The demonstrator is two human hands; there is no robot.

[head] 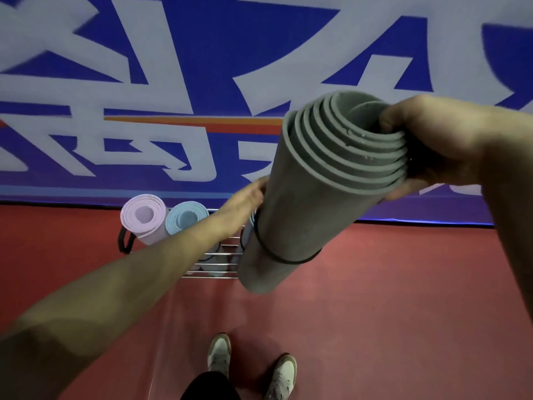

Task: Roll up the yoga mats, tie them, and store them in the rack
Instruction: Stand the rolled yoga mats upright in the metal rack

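Two pale shoes are standing before one metal wire rack. Above the rack, one grey rolled foam mat, ringed by a black band, is tilting between two hands. The right hand is gripping its upper end. The left hand is touching its side, grip hidden. One pink rolled mat and one pale blue rolled mat are standing in the rack.

blue wall banner: large white characters, cropped and blurred, unreadable.

A broad blue wall banner hangs at the back, printed with huge white characters and a thin orange stripe. Smooth red sports flooring runs up to the banner's lower edge.
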